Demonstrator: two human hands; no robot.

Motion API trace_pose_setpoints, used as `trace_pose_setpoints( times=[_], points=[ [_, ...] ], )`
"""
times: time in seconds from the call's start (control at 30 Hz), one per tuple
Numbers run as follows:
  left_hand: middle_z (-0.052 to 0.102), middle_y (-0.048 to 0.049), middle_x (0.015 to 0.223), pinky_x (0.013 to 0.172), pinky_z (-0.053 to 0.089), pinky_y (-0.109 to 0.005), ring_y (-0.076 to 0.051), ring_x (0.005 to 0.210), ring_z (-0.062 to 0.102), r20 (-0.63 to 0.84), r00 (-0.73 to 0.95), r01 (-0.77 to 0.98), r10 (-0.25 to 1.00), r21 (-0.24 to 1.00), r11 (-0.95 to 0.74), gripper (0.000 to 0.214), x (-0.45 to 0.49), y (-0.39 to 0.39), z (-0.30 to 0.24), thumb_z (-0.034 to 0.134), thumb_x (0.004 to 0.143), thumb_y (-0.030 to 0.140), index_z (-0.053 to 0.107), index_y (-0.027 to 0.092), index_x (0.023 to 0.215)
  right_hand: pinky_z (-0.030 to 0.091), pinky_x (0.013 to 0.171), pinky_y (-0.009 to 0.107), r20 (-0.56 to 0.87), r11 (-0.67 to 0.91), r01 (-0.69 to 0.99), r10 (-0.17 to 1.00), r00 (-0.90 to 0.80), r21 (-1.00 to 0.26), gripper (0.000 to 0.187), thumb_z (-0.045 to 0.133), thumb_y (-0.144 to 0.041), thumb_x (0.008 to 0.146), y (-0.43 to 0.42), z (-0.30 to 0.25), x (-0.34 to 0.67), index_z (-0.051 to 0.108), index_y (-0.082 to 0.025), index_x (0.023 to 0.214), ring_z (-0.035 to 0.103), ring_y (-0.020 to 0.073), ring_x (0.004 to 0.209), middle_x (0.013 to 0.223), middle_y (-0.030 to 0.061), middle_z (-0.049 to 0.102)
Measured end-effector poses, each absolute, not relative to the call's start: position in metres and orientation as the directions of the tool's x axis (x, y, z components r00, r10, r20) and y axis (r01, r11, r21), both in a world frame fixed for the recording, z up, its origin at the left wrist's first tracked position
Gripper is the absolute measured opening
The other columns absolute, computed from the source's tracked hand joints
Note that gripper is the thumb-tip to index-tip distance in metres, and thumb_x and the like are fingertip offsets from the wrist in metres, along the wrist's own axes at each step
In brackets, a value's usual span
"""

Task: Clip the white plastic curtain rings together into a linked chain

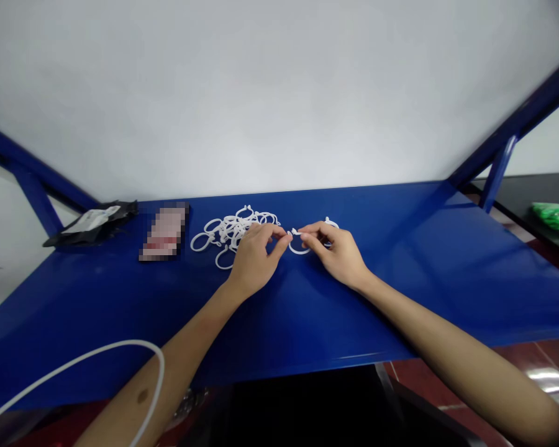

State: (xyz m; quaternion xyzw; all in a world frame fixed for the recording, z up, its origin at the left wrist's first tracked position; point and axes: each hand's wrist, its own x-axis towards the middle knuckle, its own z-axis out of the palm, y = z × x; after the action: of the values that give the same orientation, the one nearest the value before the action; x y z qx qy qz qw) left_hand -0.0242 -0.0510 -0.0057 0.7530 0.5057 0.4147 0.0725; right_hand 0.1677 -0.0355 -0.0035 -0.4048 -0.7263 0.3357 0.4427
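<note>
A white plastic ring (299,252), like a snap-open curtain ring, is held between my two hands over the blue table. My left hand (257,254) pinches one end of it between thumb and fingertips. Thumb and forefinger of my right hand (334,251) close on the ring's other side, and small white tips show in the gap between the hands. Just behind and left of my left hand lies a tangled pile of similar white rings (233,228), partly hidden by that hand. Another white ring (331,222) peeks out behind my right hand.
On the left of the blue table (330,323) lie a black plastic packet (95,225) with a white label and a blurred-out phone-shaped object (164,233). A white cable (97,351) loops over my left forearm. Blue frame bars (498,174) flank the table; a pale wall stands behind.
</note>
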Motion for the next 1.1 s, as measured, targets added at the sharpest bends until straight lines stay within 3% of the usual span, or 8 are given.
trace_pose_setpoints(
  times=[0.17,0.37,0.63,0.83,0.97,1.03,1.1],
  points=[
    [0.071,0.0005,0.086,0.076,0.049,-0.029,-0.016,0.079,0.063,0.494,0.193,0.628,0.848,0.601,-0.493,0.009,-0.026,-0.051,-0.006,0.062,0.094,0.025,0.068,0.022,0.089,0.045,0.059,0.025,0.343,0.437,0.279,0.88,-0.328,-0.855,0.023,0.065,-0.041,0.093,-0.036,-0.004,0.169,0.072,-0.019,0.092,0.06,0.0123,0.064,0.076,0.0012,0.072],
    [0.068,0.0007,0.075,0.073,0.048,-0.029,-0.015,0.076,0.06,0.626,0.219,0.647,0.749,0.481,-0.591,0.016,-0.022,-0.055,-0.01,0.06,0.094,0.018,0.064,0.019,0.079,0.046,0.063,0.026,0.35,0.481,0.282,0.843,-0.408,-0.83,0.018,0.065,-0.035,0.093,-0.036,-0.006,0.172,0.071,-0.019,0.086,0.063,0.0133,0.069,0.085,0.0026,0.075],
    [0.065,0.0007,0.073,0.068,0.047,-0.028,-0.015,0.073,0.058,0.632,0.242,0.644,0.736,0.463,-0.609,0.02,-0.018,-0.059,-0.015,0.056,0.095,0.014,0.059,0.019,0.076,0.049,0.073,0.029,0.482,0.679,0.331,0.713,-0.509,-0.655,0.015,0.06,-0.027,0.097,-0.036,-0.005,0.175,0.069,-0.02,0.088,0.065,0.0152,0.076,0.084,0.0031,0.074],
    [0.07,-0.0013,0.082,0.08,0.047,-0.033,-0.019,0.081,0.06,0.553,0.357,0.718,0.752,0.353,-0.601,0.016,-0.027,-0.047,-0.013,0.057,0.098,0.024,0.062,0.02,0.084,0.049,0.077,0.031,0.468,0.686,0.483,0.726,-0.504,-0.544,0.016,0.058,-0.029,0.099,-0.028,-0.012,0.178,0.071,-0.021,0.094,0.064,0.0173,0.081,0.089,0.0037,0.073],
    [0.071,-0.0054,0.088,0.08,0.044,-0.037,-0.024,0.087,0.059,0.557,0.202,0.906,0.806,0.206,-0.37,0.014,-0.049,-0.038,-0.001,0.058,0.096,0.032,0.064,0.02,0.091,0.049,0.076,0.035,0.498,0.614,0.692,0.766,-0.406,-0.38,0.02,0.057,-0.031,0.099,-0.018,-0.011,0.188,0.074,-0.022,0.1,0.061,0.0219,0.087,0.093,0.0065,0.072],
    [0.068,-0.0077,0.083,0.077,0.043,-0.039,-0.027,0.085,0.058,0.58,0.077,0.961,0.811,0.175,-0.216,0.018,-0.062,-0.035,0.002,0.063,0.092,0.037,0.065,0.019,0.094,0.048,0.069,0.036,0.5,0.53,0.793,0.796,-0.342,-0.302,0.023,0.055,-0.031,0.099,-0.012,-0.01,0.196,0.076,-0.021,0.103,0.058,0.0246,0.086,0.091,0.0091,0.071],
    [0.063,-0.0071,0.072,0.076,0.042,-0.04,-0.029,0.081,0.057,0.567,0.04,0.969,0.823,0.179,-0.171,0.02,-0.071,-0.032,-0.001,0.069,0.086,0.037,0.065,0.019,0.093,0.047,0.065,0.037,0.495,0.463,0.855,0.813,-0.306,-0.232,0.025,0.055,-0.032,0.099,-0.007,-0.01,0.203,0.077,-0.021,0.105,0.056,0.0267,0.085,0.091,0.0118,0.07]
  ],
)
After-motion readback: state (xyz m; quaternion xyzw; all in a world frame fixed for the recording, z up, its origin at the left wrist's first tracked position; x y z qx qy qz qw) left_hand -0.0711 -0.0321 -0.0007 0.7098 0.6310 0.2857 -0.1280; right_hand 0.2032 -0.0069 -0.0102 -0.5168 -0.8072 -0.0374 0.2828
